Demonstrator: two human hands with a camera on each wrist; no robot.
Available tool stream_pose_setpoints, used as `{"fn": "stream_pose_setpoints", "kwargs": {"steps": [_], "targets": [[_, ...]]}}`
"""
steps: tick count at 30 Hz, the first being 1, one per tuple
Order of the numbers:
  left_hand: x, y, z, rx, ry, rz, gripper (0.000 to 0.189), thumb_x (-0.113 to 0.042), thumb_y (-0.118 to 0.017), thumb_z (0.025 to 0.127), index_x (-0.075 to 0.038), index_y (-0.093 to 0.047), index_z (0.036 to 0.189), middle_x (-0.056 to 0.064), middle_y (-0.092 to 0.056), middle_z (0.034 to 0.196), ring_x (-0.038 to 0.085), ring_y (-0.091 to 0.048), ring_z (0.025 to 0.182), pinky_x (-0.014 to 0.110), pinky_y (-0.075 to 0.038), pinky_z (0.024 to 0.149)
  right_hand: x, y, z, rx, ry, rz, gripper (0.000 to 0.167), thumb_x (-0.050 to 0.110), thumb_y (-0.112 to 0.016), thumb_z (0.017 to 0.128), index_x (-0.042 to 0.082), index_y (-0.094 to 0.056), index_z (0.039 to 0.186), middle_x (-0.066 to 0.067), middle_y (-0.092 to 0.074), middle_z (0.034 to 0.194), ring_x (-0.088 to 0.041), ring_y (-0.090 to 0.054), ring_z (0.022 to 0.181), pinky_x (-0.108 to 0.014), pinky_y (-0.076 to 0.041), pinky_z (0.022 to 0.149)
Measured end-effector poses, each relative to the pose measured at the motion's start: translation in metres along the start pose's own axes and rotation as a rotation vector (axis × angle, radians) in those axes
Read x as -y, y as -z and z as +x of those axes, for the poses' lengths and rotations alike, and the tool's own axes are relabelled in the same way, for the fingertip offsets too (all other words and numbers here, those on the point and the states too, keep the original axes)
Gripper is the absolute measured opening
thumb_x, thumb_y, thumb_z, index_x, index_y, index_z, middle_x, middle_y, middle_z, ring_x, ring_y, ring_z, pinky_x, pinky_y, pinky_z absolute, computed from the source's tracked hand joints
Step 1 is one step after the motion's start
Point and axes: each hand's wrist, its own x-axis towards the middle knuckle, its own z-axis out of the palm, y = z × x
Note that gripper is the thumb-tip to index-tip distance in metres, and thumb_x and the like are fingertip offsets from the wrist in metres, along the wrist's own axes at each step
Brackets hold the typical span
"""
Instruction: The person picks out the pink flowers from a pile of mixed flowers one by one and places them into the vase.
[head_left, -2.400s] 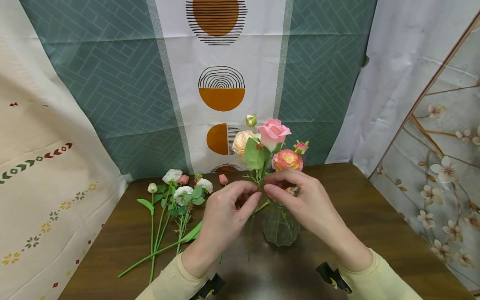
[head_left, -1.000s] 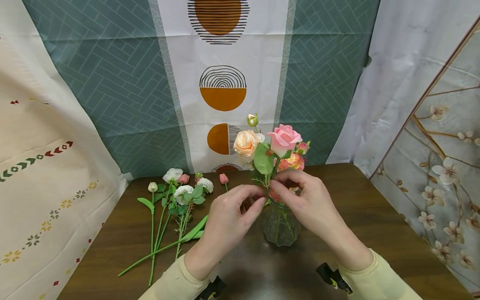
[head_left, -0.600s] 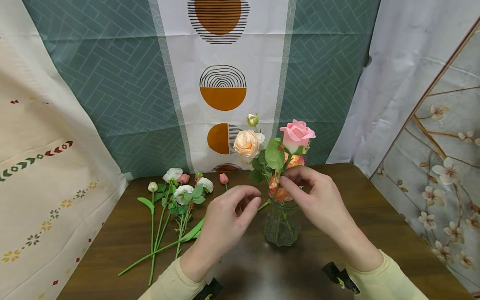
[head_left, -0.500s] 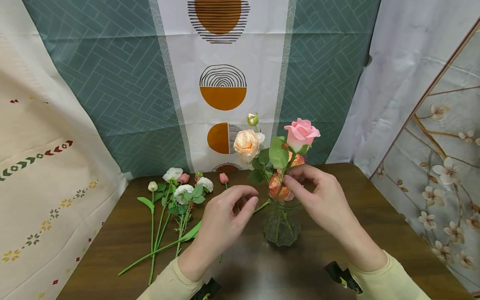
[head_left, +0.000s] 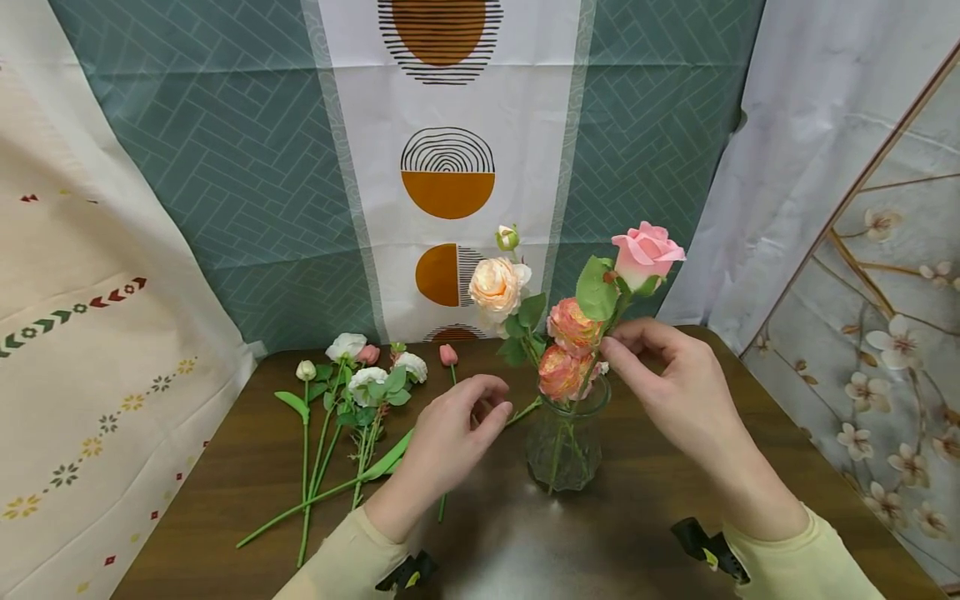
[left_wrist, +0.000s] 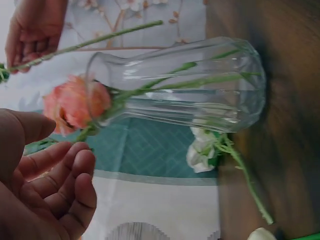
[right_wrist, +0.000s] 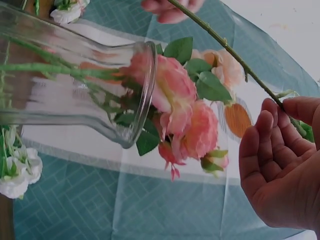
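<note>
A pink rose (head_left: 648, 257) with a green leaf stands above and to the right of the glass vase (head_left: 562, 454). My right hand (head_left: 686, 387) pinches its stem (right_wrist: 225, 46) between thumb and fingers. In the left wrist view the stem's lower end hangs free outside the vase, beside its body. Coral flowers (head_left: 564, 371) and a peach flower (head_left: 495, 287) stand in the vase, their stems visible through the glass. My left hand (head_left: 453, 437) hovers left of the vase, its fingers loosely curled with nothing between them.
White flowers (head_left: 367, 387), a white tulip (head_left: 305, 371) and pink tulips (head_left: 447, 356) lie on the left of the dark wooden table (head_left: 660, 517). One long green stem (head_left: 292, 521) crosses the others. A patterned cloth (head_left: 240, 150) hangs behind the table.
The right hand has carried the pink rose to the right, from in front of the peach flower to beyond the vase. My left hand has let go of the stem and drawn slightly left.
</note>
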Motion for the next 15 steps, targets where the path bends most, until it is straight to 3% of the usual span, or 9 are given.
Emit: {"fn": "stream_pose_setpoints", "kwargs": {"steps": [7, 15], "targets": [[0.012, -0.02, 0.003, 0.117, 0.048, 0.028, 0.033, -0.027, -0.076, 0.107, -0.014, -0.07, 0.137, -0.002, -0.072, 0.117, 0.016, -0.07, 0.102, 0.041, -0.058, 0.085, -0.002, 0.008, 0.001, -0.031, 0.009, -0.006, 0.006, 0.017, -0.079, 0.104, 0.012, -0.081, 0.106, 0.002, -0.072, 0.086, -0.011, -0.063, 0.079, -0.018, -0.048, 0.073], [0.02, -0.041, 0.008, 0.172, 0.09, 0.016, 0.055, -0.034, -0.077, 0.106, -0.008, -0.061, 0.152, 0.014, -0.069, 0.14, 0.03, -0.069, 0.125, 0.055, -0.058, 0.099, -0.003, 0.02, 0.002, -0.048, -0.001, -0.018, 0.009, 0.015, -0.077, 0.105, 0.008, -0.081, 0.109, 0.002, -0.072, 0.088, -0.01, -0.063, 0.078, -0.016, -0.049, 0.072]]}}
